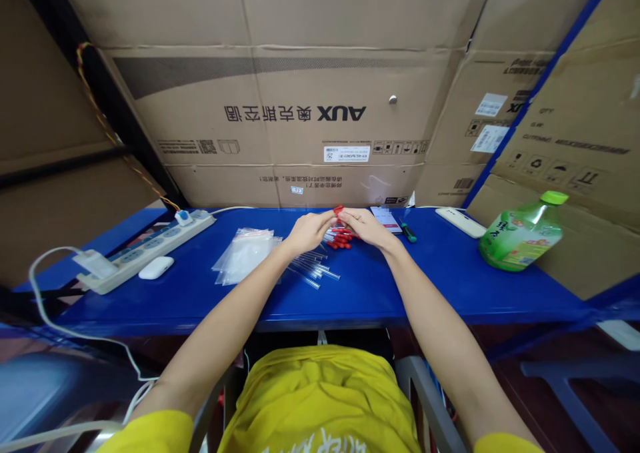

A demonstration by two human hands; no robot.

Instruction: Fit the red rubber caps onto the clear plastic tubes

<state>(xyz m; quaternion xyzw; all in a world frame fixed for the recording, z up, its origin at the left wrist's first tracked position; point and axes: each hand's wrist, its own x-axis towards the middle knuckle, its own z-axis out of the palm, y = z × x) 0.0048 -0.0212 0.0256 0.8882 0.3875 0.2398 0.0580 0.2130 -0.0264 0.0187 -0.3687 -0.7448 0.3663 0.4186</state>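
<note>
A blue workbench [200,293] walled in by cardboard boxes [300,106] is being used. A red-capped tube [339,210] is being pinched between the left hand [307,232] and right hand [367,226], above the tube pile [327,253], keeping supplies within reach; plastic bags [243,253] are lying beside.

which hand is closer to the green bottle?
Right. The right hand is at the red-capped tubes, well left of the green bottle; the left hand is further left still.
</note>
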